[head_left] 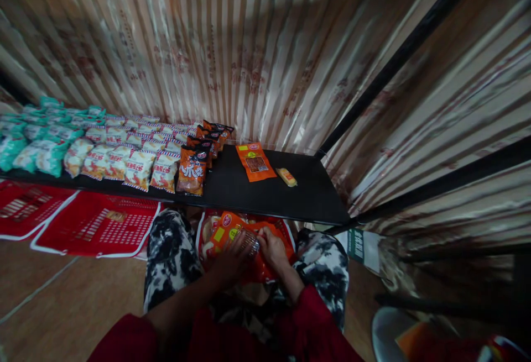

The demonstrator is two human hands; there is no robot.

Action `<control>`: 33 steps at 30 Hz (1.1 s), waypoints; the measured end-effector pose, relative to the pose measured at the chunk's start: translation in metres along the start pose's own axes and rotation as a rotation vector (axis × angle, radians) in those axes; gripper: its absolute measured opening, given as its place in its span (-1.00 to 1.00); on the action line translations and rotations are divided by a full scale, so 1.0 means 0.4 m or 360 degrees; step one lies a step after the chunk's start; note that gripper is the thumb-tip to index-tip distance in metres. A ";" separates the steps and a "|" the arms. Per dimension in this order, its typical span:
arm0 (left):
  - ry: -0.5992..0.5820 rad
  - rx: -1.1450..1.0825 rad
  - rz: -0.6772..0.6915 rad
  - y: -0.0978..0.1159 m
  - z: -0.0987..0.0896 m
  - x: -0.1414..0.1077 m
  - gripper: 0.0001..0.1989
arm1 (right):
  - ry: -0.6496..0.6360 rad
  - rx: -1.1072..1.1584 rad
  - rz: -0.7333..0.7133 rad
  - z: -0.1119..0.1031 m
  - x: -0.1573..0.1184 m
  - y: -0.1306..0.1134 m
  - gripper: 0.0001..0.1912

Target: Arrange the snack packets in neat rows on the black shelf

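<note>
Between my knees, above a red basket [199,236], an orange snack packet [226,225] with a clear window is in my hands. My left hand [233,257] grips it with the fingers across its front; the thumb is hard to see. My right hand [272,247] is closed at the packet's right side, near another orange piece of packaging [286,235]. Other packets in the basket are partly hidden under my hands. On the black shelf [232,185] ahead lie a similar orange packet [254,162] and a small yellow wrapped snack [286,177].
Rows of teal bags [50,155], white bags [139,168] and dark orange bags [192,171] stand on the shelf's left. Red baskets [97,224] sit below it. Black poles [398,63] and striped sheeting [249,47] close off the back and right.
</note>
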State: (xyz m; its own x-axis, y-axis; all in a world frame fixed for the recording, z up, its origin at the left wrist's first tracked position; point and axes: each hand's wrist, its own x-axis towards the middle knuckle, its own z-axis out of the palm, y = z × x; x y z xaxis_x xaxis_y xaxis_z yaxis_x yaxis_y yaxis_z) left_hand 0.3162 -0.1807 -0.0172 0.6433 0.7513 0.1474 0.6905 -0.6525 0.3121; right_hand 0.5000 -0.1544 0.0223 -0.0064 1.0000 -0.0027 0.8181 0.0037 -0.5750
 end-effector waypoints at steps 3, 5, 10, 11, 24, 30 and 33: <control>0.0129 -0.0016 0.0010 0.005 -0.010 0.001 -0.43 | -0.0034 0.0198 -0.0049 -0.023 -0.011 -0.009 -0.91; 0.0206 -0.0017 0.0016 0.011 -0.023 0.002 -0.45 | -0.0043 0.0331 -0.0066 -0.039 -0.018 -0.017 -0.89; 0.0373 0.0008 0.0079 0.028 -0.060 -0.006 -0.43 | -0.0058 0.0727 -0.0018 -0.078 -0.038 -0.033 -0.81; 0.0395 0.0019 0.0099 0.030 -0.066 -0.009 -0.43 | -0.0073 0.0824 0.0026 -0.087 -0.044 -0.035 -0.80; 0.0503 0.0102 0.0306 0.037 -0.112 -0.018 -0.50 | -0.0372 0.1590 0.0276 -0.186 -0.099 -0.106 -0.57; 0.0559 0.0168 0.0197 0.034 -0.141 -0.015 -0.52 | -0.0380 0.1661 0.0243 -0.181 -0.081 -0.137 -0.61; 0.0670 0.0163 0.0120 0.032 -0.144 -0.015 -0.48 | -0.0351 0.1656 0.0237 -0.170 -0.067 -0.148 -0.62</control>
State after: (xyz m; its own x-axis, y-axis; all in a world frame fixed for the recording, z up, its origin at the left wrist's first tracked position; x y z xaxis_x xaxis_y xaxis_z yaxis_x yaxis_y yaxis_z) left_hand 0.3021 -0.1876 0.0400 0.5170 0.6621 0.5424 0.6896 -0.6977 0.1943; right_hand 0.4911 -0.1809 0.1122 -0.1360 0.9664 -0.2179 -0.0719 -0.2290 -0.9708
